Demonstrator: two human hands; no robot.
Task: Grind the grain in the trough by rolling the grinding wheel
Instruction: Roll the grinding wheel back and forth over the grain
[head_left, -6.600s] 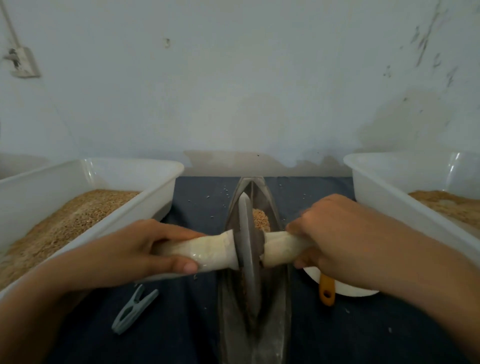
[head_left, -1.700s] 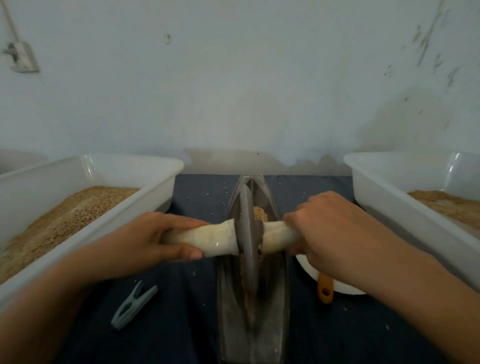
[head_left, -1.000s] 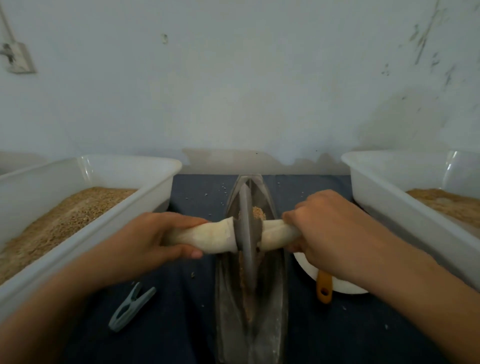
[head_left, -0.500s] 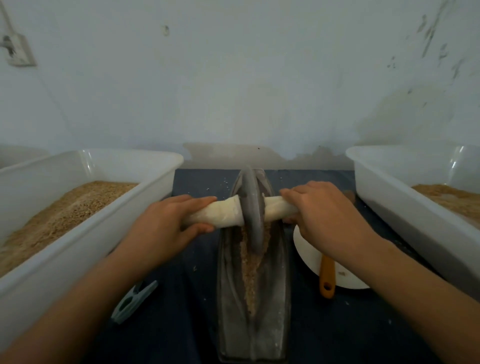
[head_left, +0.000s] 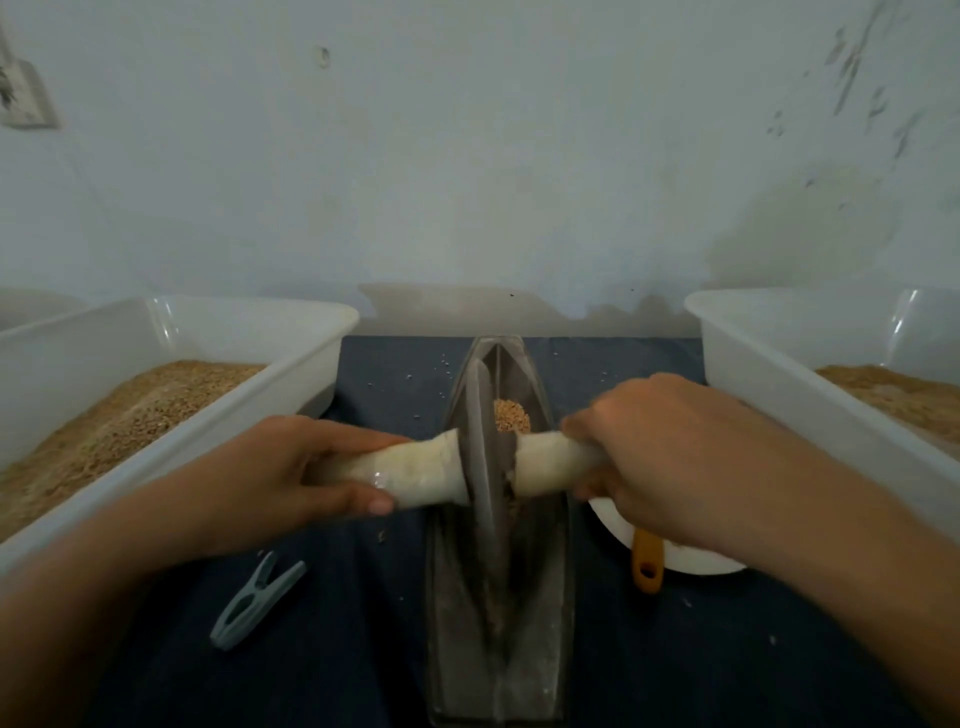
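Motion blur smears the wheel (head_left: 483, 467), so its rim is hard to make out, and the lower part of it sinks out of sight in the trough (head_left: 501, 597). Grain (head_left: 511, 414) shows only as a small heap at the far side of the wheel; whatever lies under and nearer than the wheel cannot be told. The right hand (head_left: 660, 457) covers the outer end of the pale handle (head_left: 550, 465) and most of a white plate (head_left: 691, 558) beside the trough, from which an orange handle (head_left: 648, 564) sticks out. Both white bins are cut off by the picture's edges: the left bin (head_left: 291, 384) and the right bin (head_left: 753, 364), each with brown grain inside.

The wheel stands upright in the trough's middle, between the hands. The left hand (head_left: 291, 473) is curled round the left half of the handle, thumb underneath; the right hand grips the right half from above. The trough lies lengthwise on the dark desk (head_left: 353, 649), between the bins. A grey peg (head_left: 254, 603) lies on the desk left of the trough, near the left forearm.

Half a second ago the wheel and hands were at the trough's far end, with a strip of grain bared along the groove; now they are drawn back toward the person and that strip is hidden.
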